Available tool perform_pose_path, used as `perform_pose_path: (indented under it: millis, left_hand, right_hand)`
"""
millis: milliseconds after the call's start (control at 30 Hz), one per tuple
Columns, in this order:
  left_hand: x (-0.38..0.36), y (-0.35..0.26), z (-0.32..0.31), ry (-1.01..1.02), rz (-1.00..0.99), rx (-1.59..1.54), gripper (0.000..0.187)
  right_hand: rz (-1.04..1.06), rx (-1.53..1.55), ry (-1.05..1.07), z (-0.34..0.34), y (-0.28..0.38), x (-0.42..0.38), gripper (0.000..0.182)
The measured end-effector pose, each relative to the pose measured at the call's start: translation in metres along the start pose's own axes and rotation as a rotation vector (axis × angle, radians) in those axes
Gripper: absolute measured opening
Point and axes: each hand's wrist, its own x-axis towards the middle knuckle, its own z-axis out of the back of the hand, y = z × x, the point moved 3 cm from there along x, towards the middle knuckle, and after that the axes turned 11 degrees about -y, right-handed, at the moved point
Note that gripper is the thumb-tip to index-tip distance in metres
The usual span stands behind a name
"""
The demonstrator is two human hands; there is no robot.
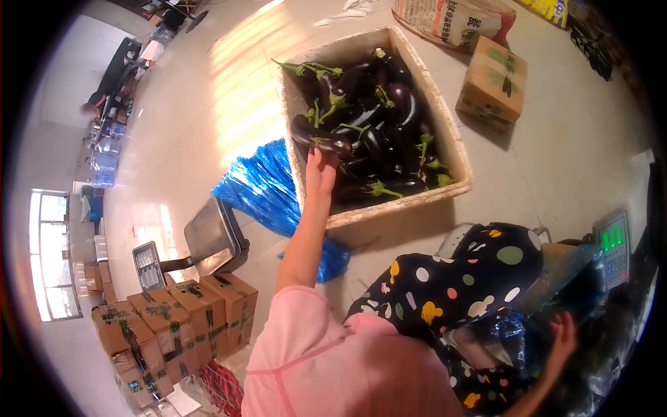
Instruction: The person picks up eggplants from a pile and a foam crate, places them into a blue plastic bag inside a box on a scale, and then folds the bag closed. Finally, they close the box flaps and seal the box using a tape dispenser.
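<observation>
A white foam box (445, 132) full of dark purple eggplants with green stems stands on the floor before me. My left hand (321, 172) reaches over its near left side, fingers closed on one eggplant (319, 137) that lies across the top of the others. The thumb and part of the grip are hidden. Low on the right, my right hand (564, 339) has its fingers apart and holds nothing I can see. It is beside a blue plastic bag (583, 285), near a scale with a lit green display (613, 240).
Blue plastic sheeting (260, 184) lies against the box's left side. Left of it are another scale (212, 236) and stacked taped cartons (177, 316). A carton (493, 83) and a printed sack (451, 24) stand beyond the box. A person (97, 104) is far left.
</observation>
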Motion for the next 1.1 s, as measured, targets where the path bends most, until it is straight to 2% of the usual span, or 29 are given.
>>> perform_pose_path:
  millis: [67, 233, 333, 367, 467, 500, 600, 733, 800, 833, 900, 967, 1000, 1033, 1067, 1100]
  left_hand:
    - [-0.007, 0.001, 0.001, 0.051, 0.103, -0.034, 0.033]
    - [0.012, 0.010, 0.010, -0.056, 0.084, -0.143, 0.030]
    - [-0.001, -0.003, -0.019, 0.084, 0.076, -0.180, 0.029]
    - [-0.009, -0.010, -0.037, 0.168, 0.012, -0.130, 0.033]
    - [-0.034, -0.026, -0.080, 0.300, 0.142, -0.242, 0.039]
    - [-0.038, -0.028, -0.090, 0.289, 0.174, -0.291, 0.045]
    - [-0.053, -0.030, -0.117, 0.589, 0.407, -0.456, 0.054]
    - [-0.070, -0.009, -0.133, 0.607, 0.486, -0.414, 0.055]
    - [-0.088, 0.002, -0.149, 0.678, 0.565, -0.406, 0.053]
    - [-0.095, 0.006, -0.156, 0.713, 0.611, -0.391, 0.052]
    - [-0.117, 0.018, -0.180, 0.737, 0.696, -0.353, 0.051]
    - [-0.151, 0.032, -0.212, 0.717, 0.835, -0.262, 0.052]
    - [-0.169, 0.043, -0.225, 0.725, 0.909, -0.232, 0.053]
    - [-0.178, 0.056, -0.230, 0.776, 0.924, -0.040, 0.054]
    - [-0.203, 0.067, -0.249, 0.792, 0.988, 0.023, 0.056]
    - [-0.226, 0.080, -0.261, 0.801, 1.048, 0.093, 0.057]
  right_hand:
    - [0.005, 0.015, -0.004, -0.001, -0.001, 0.002, 0.038]
    - [0.002, 0.031, 0.003, -0.002, 0.001, 0.001, 0.038]
    - [0.050, -0.003, -0.003, 0.000, -0.002, 0.000, 0.038]
    - [0.046, 0.005, -0.018, 0.000, 0.000, -0.002, 0.037]
    - [0.042, 0.025, -0.035, -0.001, 0.002, -0.004, 0.037]
    - [0.051, 0.038, -0.037, -0.001, -0.002, -0.003, 0.037]
    - [0.050, 0.087, -0.041, -0.007, -0.001, 0.000, 0.036]
    - [0.072, 0.119, -0.014, -0.012, 0.010, 0.001, 0.036]
    - [0.229, 0.106, -0.041, -0.019, 0.019, 0.006, 0.036]
    - [0.254, 0.024, -0.042, -0.025, 0.047, 0.002, 0.036]
    - [0.381, 0.069, -0.083, -0.040, 0.095, -0.004, 0.038]
    - [0.691, -0.259, -0.201, -0.054, 0.155, -0.013, 0.043]
    - [0.792, -0.300, -0.238, -0.061, 0.174, -0.015, 0.046]
    - [0.849, -0.296, -0.241, -0.068, 0.180, -0.012, 0.049]
    - [0.996, -0.358, -0.253, -0.074, 0.187, -0.011, 0.054]
    - [1.052, -0.467, -0.258, -0.080, 0.193, -0.007, 0.059]
